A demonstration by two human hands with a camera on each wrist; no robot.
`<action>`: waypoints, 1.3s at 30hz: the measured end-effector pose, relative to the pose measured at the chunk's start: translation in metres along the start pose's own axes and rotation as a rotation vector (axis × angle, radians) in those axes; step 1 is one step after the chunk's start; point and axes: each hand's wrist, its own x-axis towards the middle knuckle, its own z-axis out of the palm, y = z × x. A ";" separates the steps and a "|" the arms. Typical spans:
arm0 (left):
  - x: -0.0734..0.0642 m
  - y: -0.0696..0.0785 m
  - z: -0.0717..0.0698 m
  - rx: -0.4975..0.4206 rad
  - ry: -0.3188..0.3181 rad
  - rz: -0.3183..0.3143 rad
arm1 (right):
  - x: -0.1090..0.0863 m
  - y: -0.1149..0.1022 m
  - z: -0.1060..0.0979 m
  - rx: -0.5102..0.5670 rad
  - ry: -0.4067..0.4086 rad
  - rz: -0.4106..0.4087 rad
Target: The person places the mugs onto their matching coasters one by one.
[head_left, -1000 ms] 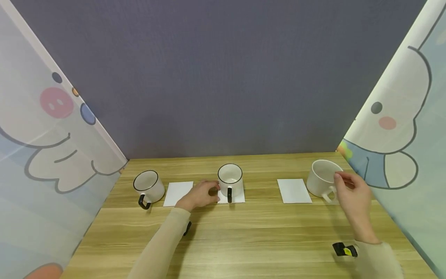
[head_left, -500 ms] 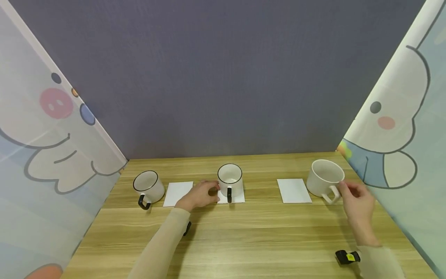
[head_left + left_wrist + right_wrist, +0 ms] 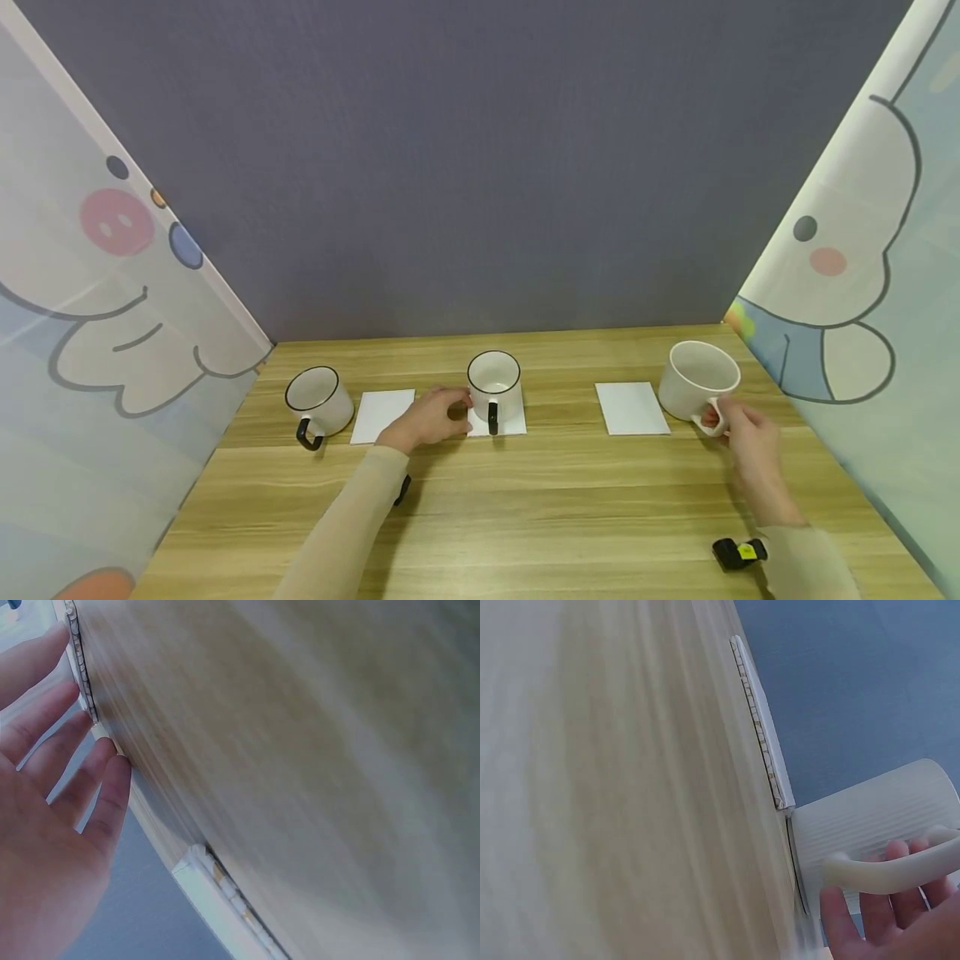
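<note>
In the head view a white mug (image 3: 697, 382) stands at the right, its handle turned toward the person. My right hand (image 3: 750, 446) grips that handle (image 3: 900, 870), with fingers passing behind it in the right wrist view. At the centre a white mug with a black rim and black handle (image 3: 493, 387) stands on a white square coaster (image 3: 516, 425). Beside its left side my left hand (image 3: 431, 417) rests low, thumb and fingers spread. In the left wrist view the fingertips (image 3: 116, 761) lie right along the coaster's edge.
Another black-rimmed white mug (image 3: 320, 404) stands at the far left, next to a white coaster (image 3: 382, 415). A third coaster (image 3: 632, 408) lies just left of the gripped mug. A grey panel (image 3: 480, 167) rises behind the wooden table (image 3: 555, 517).
My right hand has lowered from beside the right mug's rim to its handle, and its fingers now pass through it. The left hand and all mugs have stayed in place.
</note>
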 end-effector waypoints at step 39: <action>-0.018 0.019 -0.024 -0.074 0.064 -0.065 | 0.007 0.001 -0.007 -0.026 -0.262 -0.052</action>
